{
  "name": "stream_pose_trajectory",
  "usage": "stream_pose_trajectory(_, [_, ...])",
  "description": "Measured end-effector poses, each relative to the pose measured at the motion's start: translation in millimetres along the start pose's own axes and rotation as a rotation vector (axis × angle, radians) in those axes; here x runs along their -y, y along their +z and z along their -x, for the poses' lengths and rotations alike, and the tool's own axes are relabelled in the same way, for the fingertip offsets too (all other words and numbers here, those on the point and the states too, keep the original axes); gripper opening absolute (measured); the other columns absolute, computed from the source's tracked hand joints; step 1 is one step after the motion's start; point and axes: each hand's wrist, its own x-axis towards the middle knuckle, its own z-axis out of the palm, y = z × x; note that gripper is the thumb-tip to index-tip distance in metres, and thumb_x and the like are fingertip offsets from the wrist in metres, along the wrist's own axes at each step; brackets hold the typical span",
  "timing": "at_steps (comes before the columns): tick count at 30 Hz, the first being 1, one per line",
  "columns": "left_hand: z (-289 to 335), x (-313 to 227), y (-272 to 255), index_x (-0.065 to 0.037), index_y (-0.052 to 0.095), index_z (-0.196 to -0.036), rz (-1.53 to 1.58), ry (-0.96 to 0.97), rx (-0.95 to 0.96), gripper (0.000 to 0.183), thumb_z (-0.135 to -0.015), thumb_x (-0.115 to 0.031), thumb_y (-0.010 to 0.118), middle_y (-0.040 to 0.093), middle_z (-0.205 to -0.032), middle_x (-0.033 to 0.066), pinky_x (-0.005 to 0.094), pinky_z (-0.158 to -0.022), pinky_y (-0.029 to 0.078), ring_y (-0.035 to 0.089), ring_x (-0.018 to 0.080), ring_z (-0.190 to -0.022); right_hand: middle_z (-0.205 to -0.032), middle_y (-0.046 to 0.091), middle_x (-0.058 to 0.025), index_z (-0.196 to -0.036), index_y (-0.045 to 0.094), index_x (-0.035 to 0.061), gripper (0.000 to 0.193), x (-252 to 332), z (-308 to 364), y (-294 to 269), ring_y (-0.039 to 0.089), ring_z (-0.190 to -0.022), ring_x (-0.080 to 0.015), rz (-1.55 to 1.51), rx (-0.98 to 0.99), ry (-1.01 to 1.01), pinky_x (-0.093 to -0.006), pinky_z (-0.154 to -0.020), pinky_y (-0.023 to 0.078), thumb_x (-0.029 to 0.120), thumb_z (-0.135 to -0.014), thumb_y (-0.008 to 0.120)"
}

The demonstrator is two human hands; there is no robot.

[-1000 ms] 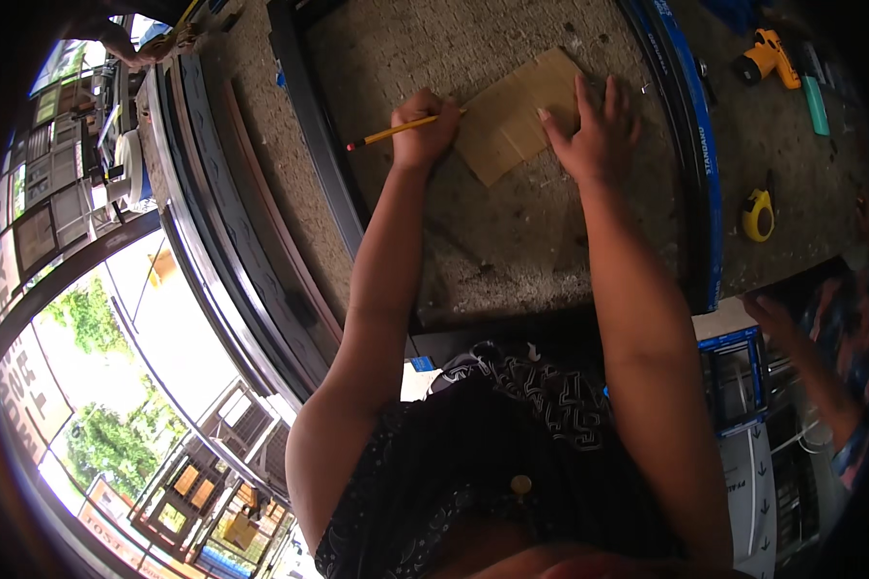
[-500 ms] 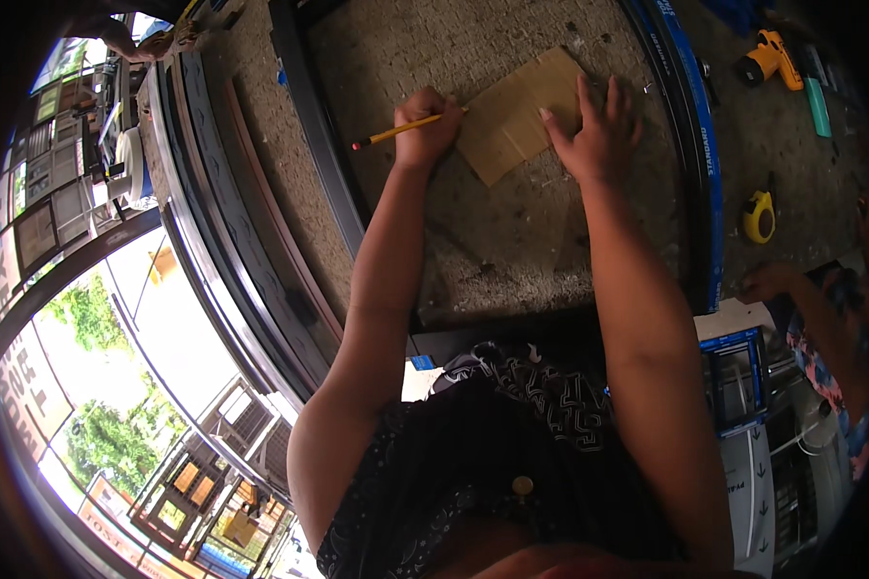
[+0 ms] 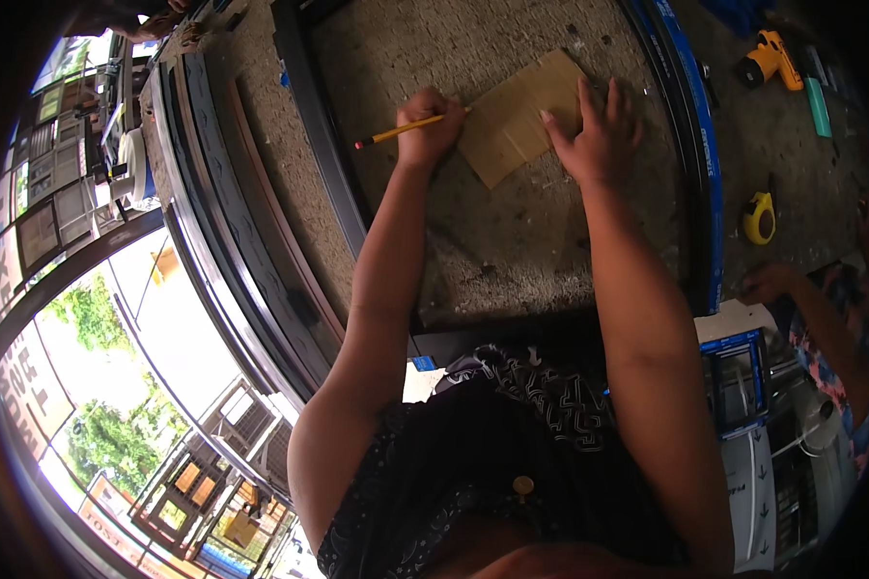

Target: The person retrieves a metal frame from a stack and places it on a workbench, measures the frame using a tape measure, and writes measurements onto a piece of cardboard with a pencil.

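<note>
My left hand [image 3: 429, 127] grips a yellow pencil [image 3: 396, 131], its tip touching the left edge of a flat brown cardboard piece [image 3: 514, 124]. That cardboard lies on a rough grey board [image 3: 512, 241]. My right hand [image 3: 599, 137] rests flat on the cardboard's right part, fingers spread, pressing it down. Both forearms reach up from the lower edge of the picture.
A black frame [image 3: 309, 135] and a blue-edged bar [image 3: 697, 164] border the board. A yellow tape measure [image 3: 759, 218] and a yellow drill [image 3: 769, 60] lie to the right. Another person's hand [image 3: 769, 284] shows at the right edge. Blue crates [image 3: 736, 382] stand below.
My hands and the cardboard stay in place. The other person's hand at the right has drawn back lower and rightward.
</note>
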Motion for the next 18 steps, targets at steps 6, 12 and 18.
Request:
stream_pose_trajectory(6, [2.7, -4.1, -2.4, -0.007, 0.048, -0.063, 0.017, 0.024, 0.041, 0.031, -0.080, -0.011, 0.074, 0.055, -0.058, 0.0018, 0.0282, -0.051, 0.044, 0.050, 0.0084, -0.054, -0.157, 0.026, -0.0129, -0.147, 0.039, 0.0318, 0.077, 0.3, 0.0, -0.1, 0.025, -0.144, -0.0338, -0.008, 0.001, -0.003, -0.0591, -0.114, 0.017, 0.067, -0.081, 0.057])
stream_pose_trajectory(12, [1.6, -3.0, -2.6, -0.007, 0.049, -0.063, 0.001, 0.036, 0.065, 0.031, -0.079, -0.012, 0.074, 0.054, -0.057, 0.0018, 0.0285, -0.050, 0.044, 0.050, 0.0085, -0.053, -0.157, 0.026, -0.0131, -0.147, 0.039, 0.0314, 0.077, 0.3, 0.4, 0.7, 0.025, -0.144, -0.0339, 0.004, 0.001, -0.004, -0.0594, -0.114, 0.018, 0.068, -0.082, 0.056])
stream_pose_trajectory(18, [0.6, 0.7, 0.0, -0.007, 0.050, -0.061, -0.029, 0.051, 0.069, 0.031, -0.079, -0.013, 0.074, 0.054, -0.056, 0.0018, 0.0288, -0.050, 0.043, 0.050, 0.0084, -0.053, -0.156, 0.027, -0.0136, -0.146, 0.041, 0.0308, 0.077, 1.2, 0.1, 1.0, 0.026, -0.144, -0.0337, 0.016, -0.023, -0.008, -0.0608, -0.112, 0.020, 0.069, -0.081, 0.057])
